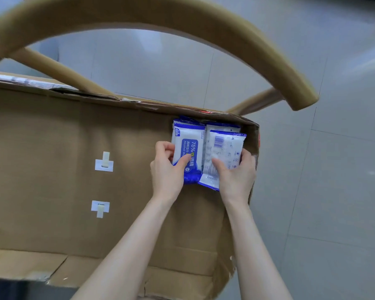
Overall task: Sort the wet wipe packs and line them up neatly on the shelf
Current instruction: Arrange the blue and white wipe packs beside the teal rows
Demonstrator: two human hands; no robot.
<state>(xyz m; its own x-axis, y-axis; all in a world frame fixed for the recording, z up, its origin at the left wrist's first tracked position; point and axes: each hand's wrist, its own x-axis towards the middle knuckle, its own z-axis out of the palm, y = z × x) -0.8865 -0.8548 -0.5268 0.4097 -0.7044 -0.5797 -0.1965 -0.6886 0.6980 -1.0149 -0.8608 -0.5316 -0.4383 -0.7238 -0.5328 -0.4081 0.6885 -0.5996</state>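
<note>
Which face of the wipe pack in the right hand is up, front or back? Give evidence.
Back up: the right pack, gripped by the right hand, shows a barcode and icons; the left pack shows a 75% label.

blue-and-white plastic wet wipe pack [189,148] label up, white pack [226,146] barcode up touching its right, further packs [222,126] underneath, in right corner of brown cardboard box [52,137]

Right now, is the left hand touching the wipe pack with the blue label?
Touching. The head view shows the left hand pinching the blue-label pack, thumb on its face, fingers curled round its left edge.
</note>
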